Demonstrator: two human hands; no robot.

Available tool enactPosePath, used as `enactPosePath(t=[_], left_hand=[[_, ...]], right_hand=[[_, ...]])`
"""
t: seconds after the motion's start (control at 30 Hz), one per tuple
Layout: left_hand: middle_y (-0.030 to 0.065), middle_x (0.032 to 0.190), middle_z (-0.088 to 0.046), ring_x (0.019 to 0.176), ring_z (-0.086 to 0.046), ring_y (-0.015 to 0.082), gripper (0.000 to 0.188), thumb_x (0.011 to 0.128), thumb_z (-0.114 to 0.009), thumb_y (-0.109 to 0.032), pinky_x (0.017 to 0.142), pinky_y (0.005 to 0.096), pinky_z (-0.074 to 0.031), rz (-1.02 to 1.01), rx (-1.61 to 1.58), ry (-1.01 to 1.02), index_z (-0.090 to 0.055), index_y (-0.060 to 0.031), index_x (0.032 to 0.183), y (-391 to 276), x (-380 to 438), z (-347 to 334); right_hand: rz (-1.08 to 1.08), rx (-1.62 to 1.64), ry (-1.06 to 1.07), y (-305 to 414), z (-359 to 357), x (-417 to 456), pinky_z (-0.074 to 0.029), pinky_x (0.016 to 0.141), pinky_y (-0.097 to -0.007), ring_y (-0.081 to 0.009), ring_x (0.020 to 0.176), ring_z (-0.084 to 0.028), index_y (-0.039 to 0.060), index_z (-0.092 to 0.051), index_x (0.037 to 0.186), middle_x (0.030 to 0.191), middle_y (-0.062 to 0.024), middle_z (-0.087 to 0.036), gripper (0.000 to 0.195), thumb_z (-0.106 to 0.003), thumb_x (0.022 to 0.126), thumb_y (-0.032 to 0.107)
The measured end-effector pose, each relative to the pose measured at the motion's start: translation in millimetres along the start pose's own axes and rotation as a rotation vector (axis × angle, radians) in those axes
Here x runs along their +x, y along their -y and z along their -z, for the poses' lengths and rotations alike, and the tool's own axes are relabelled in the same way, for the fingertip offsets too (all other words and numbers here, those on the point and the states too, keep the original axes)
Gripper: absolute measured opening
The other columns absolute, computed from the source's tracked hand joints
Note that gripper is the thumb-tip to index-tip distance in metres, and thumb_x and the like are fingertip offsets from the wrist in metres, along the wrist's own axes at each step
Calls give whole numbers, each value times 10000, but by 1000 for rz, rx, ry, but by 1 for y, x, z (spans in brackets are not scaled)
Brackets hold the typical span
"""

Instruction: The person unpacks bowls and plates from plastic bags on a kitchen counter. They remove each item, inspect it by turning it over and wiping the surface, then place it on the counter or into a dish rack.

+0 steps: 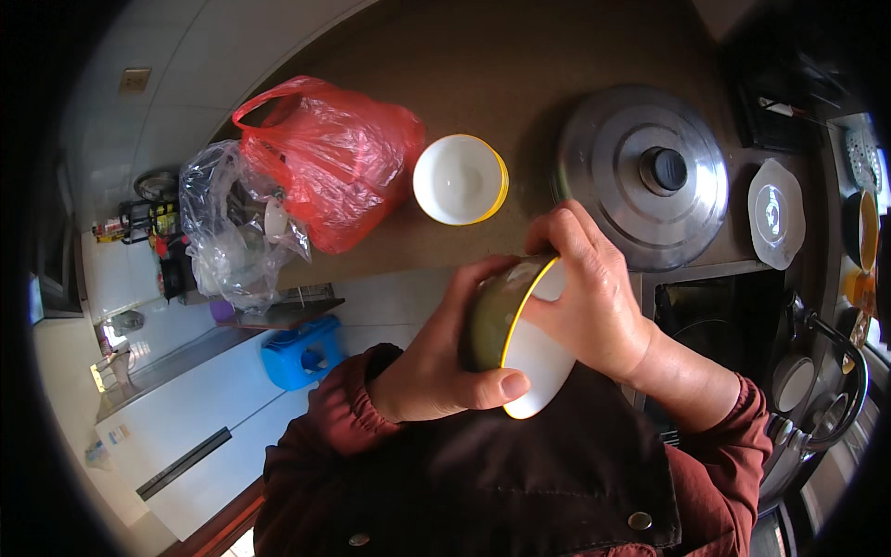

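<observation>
My left hand [452, 348] holds a bowl [493, 317] from below and the side, its thumb over the rim. The bowl is green outside and white inside, has a yellow rim, and tilts towards the right. My right hand [592, 299] grips the upper part of the same bowl, thumb inside and fingers over the outer wall; whatever lies under those fingers is hidden. Beyond my hands, a white bowl with a yellow rim [459, 179] stands upright on the brown countertop [480, 76]. Several yellow edges at its right side suggest a nested stack.
A red plastic bag [348, 160] and a clear plastic bag [237, 237] lie at the left. At the right are a large metal lid with a black knob [619, 181], a translucent plastic lid [774, 216] and a sink faucet [853, 369]. A blue plastic stool [285, 358] stands below.
</observation>
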State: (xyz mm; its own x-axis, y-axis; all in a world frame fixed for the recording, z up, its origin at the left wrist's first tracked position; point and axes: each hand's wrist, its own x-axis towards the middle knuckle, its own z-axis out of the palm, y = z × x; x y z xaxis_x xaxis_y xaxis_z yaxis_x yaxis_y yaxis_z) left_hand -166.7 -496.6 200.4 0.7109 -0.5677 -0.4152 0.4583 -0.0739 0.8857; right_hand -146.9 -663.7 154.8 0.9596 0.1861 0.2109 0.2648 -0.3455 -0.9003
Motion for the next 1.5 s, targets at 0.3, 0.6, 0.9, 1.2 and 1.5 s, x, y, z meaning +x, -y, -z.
enactPosePath(t=[0.3, 0.6, 0.9, 1.2, 1.5], left_hand=[[132, 1217, -336, 1143, -337, 204, 800, 723, -662, -302, 962, 340, -288, 65, -33, 21, -184, -7, 1292, 5, 3, -3], [132, 1227, -343, 1152, -337, 204, 802, 728, -653, -331, 972, 338, -279, 63, -48, -16, -192, -8, 1300, 10, -5, 0], [126, 1248, -330, 1170, -321, 194, 854, 727, -655, -390, 982, 343, -269, 60, -117, -19, -172, -1, 1313, 16, -11, 3], [129, 1241, -333, 1160, -336, 195, 870, 715, -655, -410, 972, 338, -284, 71, -108, -30, -167, -1, 1309, 11, -11, -1], [137, 1268, -327, 1179, -337, 220, 926, 683, -670, -444, 972, 366, -291, 13, -266, -4, -166, -8, 1325, 4, -13, 3]], right_hand=[[167, -179, -9, -6, -3, -11, -448, 518, -350, -265, 657, -525, 36, -481, 827, 734, -93, -463, 312, -641, 560, 12], [260, -216, -25, -6, -18, -16, -448, 517, -338, -262, 638, -513, 3, -478, 901, 751, -104, -462, 335, -608, 592, 8], [233, -94, 59, -2, -14, -13, -434, 539, -362, -282, 662, -506, 28, -460, 911, 758, -109, -448, 381, -638, 575, 13], [231, -177, 27, 0, -15, -16, -435, 557, -353, -266, 662, -500, 21, -456, 904, 760, -102, -441, 345, -620, 601, 42], [118, 147, 83, 14, 9, -1, -459, 648, -355, -292, 757, -545, -4, -500, 1025, 837, -137, -507, 419, -627, 626, -13]])
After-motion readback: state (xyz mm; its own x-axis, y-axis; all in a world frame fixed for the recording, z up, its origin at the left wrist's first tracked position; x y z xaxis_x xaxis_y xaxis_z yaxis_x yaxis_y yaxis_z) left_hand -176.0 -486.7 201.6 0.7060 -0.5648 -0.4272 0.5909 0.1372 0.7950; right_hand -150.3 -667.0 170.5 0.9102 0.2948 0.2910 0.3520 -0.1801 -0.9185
